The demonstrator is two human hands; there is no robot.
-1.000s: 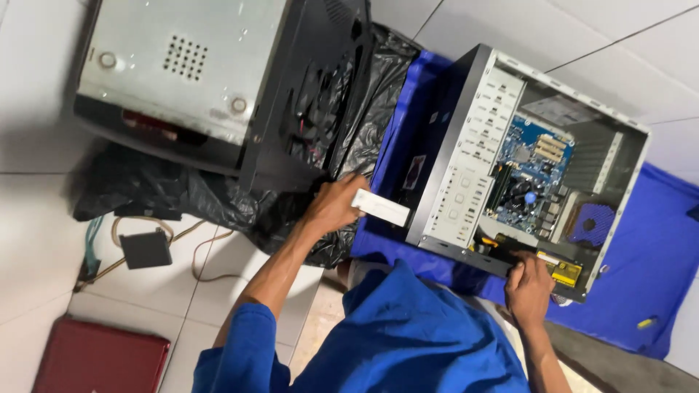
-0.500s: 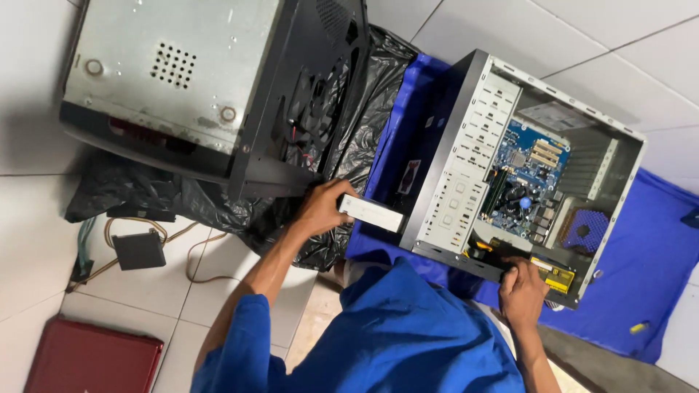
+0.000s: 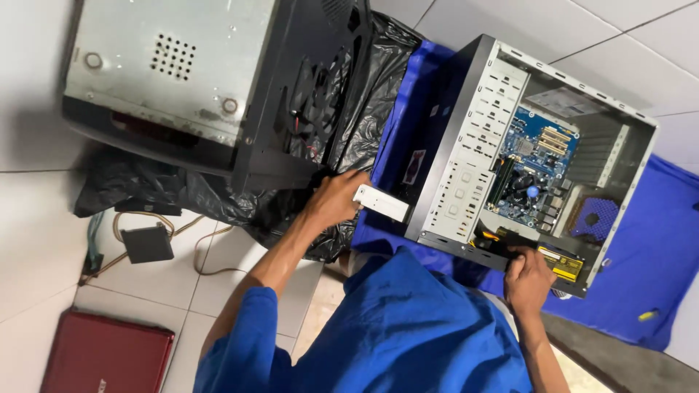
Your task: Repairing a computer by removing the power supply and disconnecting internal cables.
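Note:
An open grey computer case (image 3: pixel 466 145) lies on a blue cloth (image 3: pixel 655 240), its blue motherboard (image 3: pixel 535 164) showing. My left hand (image 3: pixel 335 200) grips a small white flat device (image 3: pixel 381 203) just left of the case's front. My right hand (image 3: pixel 529 280) is closed on a black drive with a yellow label (image 3: pixel 553 258) at the case's near lower corner. My blue sleeves and torso fill the bottom of the view.
A second black and grey computer case (image 3: pixel 218 80) rests on black plastic sheeting (image 3: pixel 182 196) at upper left. A small black box with cables (image 3: pixel 147 244) and a red laptop (image 3: pixel 105 356) lie on the white tiled floor. A yellow-tipped tool (image 3: pixel 648 315) sits on the cloth.
The view has shifted slightly. My left hand with the white device stays beside the case front. My right hand has crept a little toward the drive at the case's corner.

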